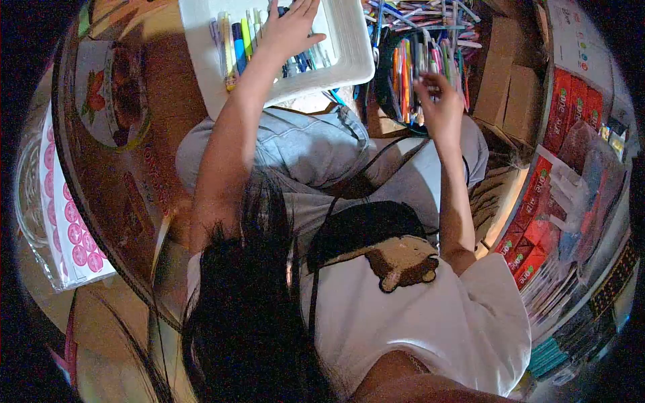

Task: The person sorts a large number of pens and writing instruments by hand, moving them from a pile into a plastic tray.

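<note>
My left hand point(292, 30) lies flat over the pens in a white plastic basket point(356, 64), its fingers stretched out and the thumb apart. Beside it in the basket stand a yellow-green highlighter point(246, 39) and a blue marker point(238, 48). My right hand point(441, 107) is at the near side of a dark round container point(384, 87) packed with colourful pens point(406, 60). Its fingers curl towards the thumb in a pinch at the pens. What they hold, if anything, cannot be made out.
More loose pens point(430, 15) are heaped behind the dark container. A cardboard box point(507, 87) stands to its right. Red printed packs point(527, 221) and clear plastic bags line the right side. On the left are a round-edged wooden table point(151, 168) and a sheet of pink round stickers point(77, 235).
</note>
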The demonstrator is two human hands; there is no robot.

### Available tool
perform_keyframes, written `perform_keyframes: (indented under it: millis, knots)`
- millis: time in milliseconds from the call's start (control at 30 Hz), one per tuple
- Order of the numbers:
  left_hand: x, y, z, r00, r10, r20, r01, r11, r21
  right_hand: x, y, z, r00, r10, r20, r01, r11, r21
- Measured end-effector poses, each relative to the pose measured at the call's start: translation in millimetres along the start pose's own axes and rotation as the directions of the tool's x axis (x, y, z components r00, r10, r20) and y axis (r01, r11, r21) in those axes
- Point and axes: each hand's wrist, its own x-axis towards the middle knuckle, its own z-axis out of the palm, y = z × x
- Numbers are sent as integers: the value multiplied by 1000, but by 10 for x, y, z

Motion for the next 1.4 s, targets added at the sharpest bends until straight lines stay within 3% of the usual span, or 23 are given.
perform_keyframes:
  millis: [67, 133, 267, 300, 400, 433, 533, 733, 767, 867, 933, 1067, 1400]
  knots:
    - [4, 11, -53, 998, -19, 54, 16, 998, 61, 211, -174, 194, 996, -87, 19, 85, 991, 106]
    - [65, -107, 152, 999, 39, -13, -40, 993, -115, 412, -420, 424, 989, -141, 49, 137, 987, 81]
    - [77, -171, 202, 997, 64, -44, -74, 948, -311, 755, -531, 1009, 965, -247, 89, 251, 968, -28]
    - [63, -178, 146, 996, 79, -47, -90, 942, -322, 829, -492, 1155, 968, -218, 125, 238, 954, -181]
    - [69, -174, 83, 998, 43, -49, -54, 969, -240, 890, -463, 1423, 962, -210, 173, 253, 926, -280]
    - [59, -198, 63, 997, 48, -65, -66, 945, -321, 857, -450, 1472, 961, -222, 163, 263, 917, -301]
    - [113, -238, 158, 986, -2, -166, -61, 925, -376, 884, -424, 1542, 959, -219, 179, 260, 932, -253]
    - [14, -118, -44, 996, 88, 7, -86, 984, -154, 708, -629, 1301, 963, -186, 197, 235, 934, -268]
    - [31, -152, 23, 996, 92, -15, -94, 985, -147, 680, -569, 1299, 959, -249, 138, 278, 923, -265]
    - [41, -154, 45, 996, 88, -18, -90, 983, -158, 480, -572, 855, 963, -258, 82, 265, 961, -75]
    - [32, -159, 54, 995, 93, -21, -95, 985, -144, 379, -428, 530, 979, -196, 64, 202, 971, -130]
    - [35, -109, -22, 998, 65, 24, -62, 992, -114, 275, 54, 201, 990, 110, 90, -61, 902, -428]
    - [35, -140, 34, 997, 75, -22, -78, 984, -161, 285, 212, 528, 995, 95, 18, -71, 840, -538]
